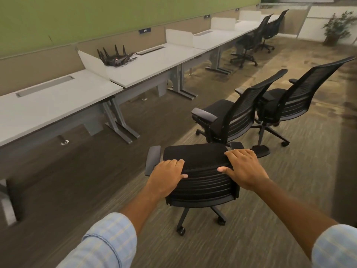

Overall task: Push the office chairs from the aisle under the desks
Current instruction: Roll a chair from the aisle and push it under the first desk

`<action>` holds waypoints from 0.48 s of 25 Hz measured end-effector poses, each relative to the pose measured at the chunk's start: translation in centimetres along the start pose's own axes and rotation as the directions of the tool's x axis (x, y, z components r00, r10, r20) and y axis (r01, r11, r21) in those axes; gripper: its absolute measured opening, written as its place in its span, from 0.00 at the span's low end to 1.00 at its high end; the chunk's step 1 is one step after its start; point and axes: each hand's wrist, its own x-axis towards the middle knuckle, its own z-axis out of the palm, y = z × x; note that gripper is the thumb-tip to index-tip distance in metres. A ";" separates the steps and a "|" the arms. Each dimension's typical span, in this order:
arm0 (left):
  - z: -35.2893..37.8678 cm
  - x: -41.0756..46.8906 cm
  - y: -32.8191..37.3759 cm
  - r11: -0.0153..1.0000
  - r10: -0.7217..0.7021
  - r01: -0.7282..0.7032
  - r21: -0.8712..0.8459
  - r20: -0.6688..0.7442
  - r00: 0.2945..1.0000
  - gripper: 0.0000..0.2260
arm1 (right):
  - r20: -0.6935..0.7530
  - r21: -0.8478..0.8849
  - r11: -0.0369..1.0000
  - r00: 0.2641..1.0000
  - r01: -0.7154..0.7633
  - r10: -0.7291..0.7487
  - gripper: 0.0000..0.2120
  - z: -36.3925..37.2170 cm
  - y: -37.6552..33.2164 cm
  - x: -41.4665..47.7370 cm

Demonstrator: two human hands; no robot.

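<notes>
Head view: black mesh-backed office chair (201, 182) stands in the carpeted aisle, well apart from the long white table (58, 105). Castored, likely rolls easily; the backrest top is the sound hold. Left hand (167, 174) and right hand (244, 169) grip it, fingers curled over.

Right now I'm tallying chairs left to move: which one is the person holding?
The nearest chair, at the bottom centre. Left hand and right hand grip its backrest top. The two aisle chairs beyond it stand untouched.
</notes>
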 end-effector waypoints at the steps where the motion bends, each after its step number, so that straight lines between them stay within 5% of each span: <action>1: -0.1 -0.2 -0.7 1.000 -0.005 0.005 -0.005 0.006 1.000 0.21 | -0.001 0.000 1.000 1.000 0.003 -0.003 0.34 0.1 -0.7 0.3; 12: -1.0 -3.7 -11.1 0.997 -0.064 0.065 0.034 -0.024 0.998 0.23 | 0.048 0.075 0.996 0.997 0.057 -0.061 0.36 1.9 -9.9 7.3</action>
